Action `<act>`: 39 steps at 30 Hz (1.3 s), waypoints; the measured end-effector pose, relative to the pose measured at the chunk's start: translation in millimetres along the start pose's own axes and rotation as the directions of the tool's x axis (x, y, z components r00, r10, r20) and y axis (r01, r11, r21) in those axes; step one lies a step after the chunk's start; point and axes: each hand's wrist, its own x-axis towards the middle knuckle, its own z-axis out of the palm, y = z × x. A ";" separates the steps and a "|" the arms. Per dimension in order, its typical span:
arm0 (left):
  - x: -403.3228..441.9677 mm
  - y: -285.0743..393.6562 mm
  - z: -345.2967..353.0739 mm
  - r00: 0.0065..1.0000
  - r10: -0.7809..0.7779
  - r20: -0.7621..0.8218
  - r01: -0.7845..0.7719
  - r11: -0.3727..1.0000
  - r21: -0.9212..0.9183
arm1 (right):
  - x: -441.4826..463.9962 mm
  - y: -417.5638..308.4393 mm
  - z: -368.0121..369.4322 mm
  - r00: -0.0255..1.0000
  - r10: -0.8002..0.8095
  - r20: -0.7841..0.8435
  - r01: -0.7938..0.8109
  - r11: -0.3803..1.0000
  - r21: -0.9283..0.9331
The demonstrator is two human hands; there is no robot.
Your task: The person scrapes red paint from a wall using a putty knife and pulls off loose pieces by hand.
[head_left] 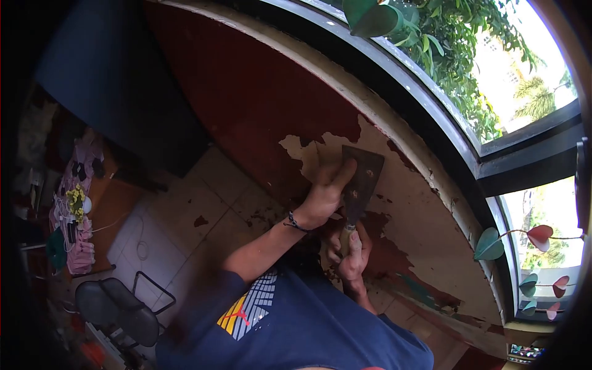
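Observation:
My right hand is closed around the handle of a wide metal scraper, whose blade lies against the wall. My left hand, with a dark bracelet at the wrist, has its fingers stretched out, one fingertip touching the blade's left edge. Dark red paint covers the wall's upper left part. Around the blade a pale surface shows, with ragged paint edges beside it. How the blade's edge meets the wall is hard to make out.
A window frame curves along the right, with heart-shaped decorations hanging near it. At the left are a black chair and a wooden table holding cloth and flowers. Paint flakes lie on the tiled floor.

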 end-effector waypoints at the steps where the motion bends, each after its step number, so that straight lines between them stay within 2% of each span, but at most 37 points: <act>1: -0.7 -1.6 1.0 1.000 -0.007 -0.001 0.007 1.000 0.012 | -0.8 0.1 1.8 1.000 0.006 -0.007 -0.006 1.000 0.010; 3: -1.4 -5.2 3.9 1.000 0.019 -0.013 -0.019 0.999 -0.043 | -3.8 0.4 2.9 1.000 0.009 -0.021 -0.008 0.999 0.036; 5: 1.0 -6.0 2.8 1.000 0.016 -0.019 -0.016 1.000 -0.010 | -2.9 -3.0 -3.2 1.000 0.002 0.022 -0.003 1.000 0.028; 8: 0.5 4.0 4.7 1.000 -0.001 -0.009 0.001 1.000 0.003 | 2.4 -4.4 13.9 0.999 -0.015 -0.037 0.014 1.000 -0.016; 10: -2.3 4.6 10.1 1.000 -0.007 -0.006 0.007 1.000 -0.013 | -2.5 -0.1 17.3 0.998 -0.024 -0.054 0.026 0.999 0.038; 14: -0.3 0.4 14.5 0.998 0.003 -0.061 -0.001 1.000 0.026 | -4.9 -10.0 14.9 0.995 -0.025 -0.102 0.027 0.999 0.018; 16: -2.3 7.5 15.7 0.996 -0.036 -0.080 0.036 0.999 -0.005 | -1.9 -15.7 15.5 1.000 -0.004 -0.028 0.006 0.999 0.048; 17: -3.6 7.6 13.0 0.999 -0.036 -0.012 0.036 0.998 -0.046 | -6.5 -15.7 11.4 0.999 -0.003 -0.044 0.005 0.999 0.045; 18: -5.1 2.1 14.8 0.999 -0.044 -0.012 0.044 0.998 -0.050 | -10.2 -15.8 8.0 0.999 0.013 -0.045 -0.010 0.998 0.065; 21: -4.9 -1.3 20.9 0.996 0.015 -0.088 -0.010 0.999 0.050 | -6.1 -16.9 8.9 1.000 0.029 -0.013 -0.027 0.993 0.116; 24: -4.3 10.2 18.9 0.995 -0.023 -0.099 0.025 1.000 0.017 | -3.3 -18.2 14.6 1.000 0.003 -0.002 -0.003 0.994 0.112; 25: -5.2 12.6 10.1 0.999 -0.051 -0.002 0.051 0.999 0.019 | -5.5 -15.0 19.7 1.000 -0.014 -0.013 0.015 0.992 0.126; 26: -8.2 10.0 13.1 0.999 -0.051 -0.013 0.051 0.999 0.017 | -9.0 -15.8 17.6 1.000 -0.004 -0.008 0.005 0.992 0.127; 28: -9.7 8.5 23.9 0.983 -0.076 -0.170 0.077 0.997 -0.001 | -12.1 -19.8 13.8 0.999 0.034 -0.035 -0.029 0.990 0.135; 29: -8.0 8.6 26.0 0.978 -0.075 -0.194 0.073 0.997 -0.015 | -11.8 -25.1 13.3 0.999 0.043 -0.029 -0.039 0.990 0.134; 30: -5.8 13.5 24.4 0.980 -0.058 -0.190 0.056 0.998 -0.017 | -10.8 -29.8 19.0 0.999 0.033 -0.016 -0.031 0.992 0.125; 33: -9.1 16.1 5.4 0.990 -0.138 0.002 0.137 0.990 0.043 | -16.4 -24.8 39.7 0.999 0.022 -0.038 -0.013 0.974 0.225; 34: -13.7 8.3 6.7 0.989 -0.147 -0.011 0.148 0.989 0.032 | -20.0 -21.8 34.5 0.998 0.041 -0.042 -0.031 0.974 0.223; 36: -10.4 3.0 15.6 0.995 -0.055 -0.084 0.057 0.998 0.020 | -13.3 -16.0 17.9 0.994 0.037 -0.101 -0.030 0.997 0.064; 37: -10.7 4.4 16.7 0.993 -0.082 -0.080 0.088 0.994 0.071 | -10.3 -13.1 11.1 0.997 -0.063 -0.053 0.065 0.997 0.032; 39: -8.7 14.5 22.2 0.995 -0.053 -0.089 0.057 0.997 0.051 | -4.1 -19.6 9.3 0.999 -0.044 -0.030 0.045 0.999 0.025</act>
